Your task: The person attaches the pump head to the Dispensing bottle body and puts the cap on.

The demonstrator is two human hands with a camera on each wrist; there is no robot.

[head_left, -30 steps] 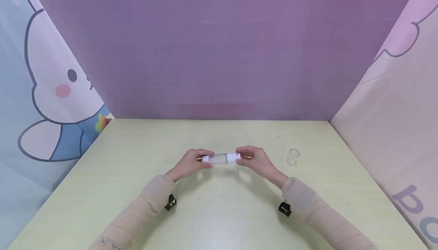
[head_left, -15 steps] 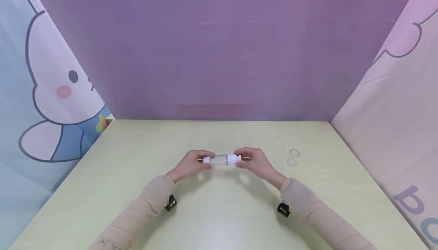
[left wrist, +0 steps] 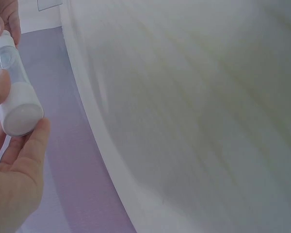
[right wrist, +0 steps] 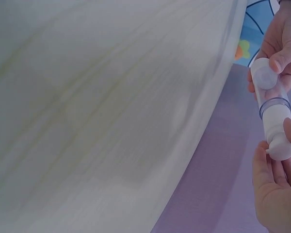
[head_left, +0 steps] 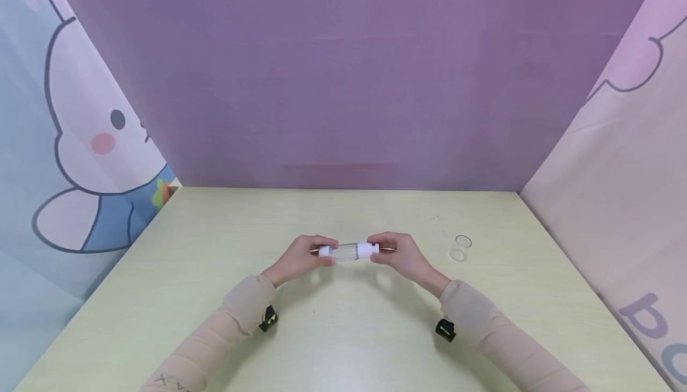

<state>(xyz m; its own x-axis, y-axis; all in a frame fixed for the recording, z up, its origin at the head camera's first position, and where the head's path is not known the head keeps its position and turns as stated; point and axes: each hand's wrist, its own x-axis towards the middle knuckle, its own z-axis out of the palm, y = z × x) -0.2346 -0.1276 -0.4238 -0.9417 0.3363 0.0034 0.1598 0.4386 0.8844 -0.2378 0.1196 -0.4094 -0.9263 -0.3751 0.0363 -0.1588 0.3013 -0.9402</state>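
I have the clear bottle [head_left: 345,252] sideways between both hands, just below the middle of the head view and raised over the desk [head_left: 343,332]. My left grip [head_left: 299,256] pinches the white base [head_left: 325,251] between thumb and fingers; my right grip [head_left: 401,253] pinches the white pump top [head_left: 367,250] the same way. I judge it light, hollow and stiff, probably plastic, and I see no clear sign of liquid inside. The smooth, rounded walls could turn under dry fingertips, so I would take hold at the two white ends, thumb opposite fingers, and not squeeze the clear middle. At the lower right of the right wrist view, a small nozzle [right wrist: 268,152] juts from the pump; it seems the weakest part, and pushing on that end might press the pump down. The clear cap [head_left: 460,248], right of centre on the desk, looks thin-walled and likely to slide or crack; I'd lift it lightly by its sides.
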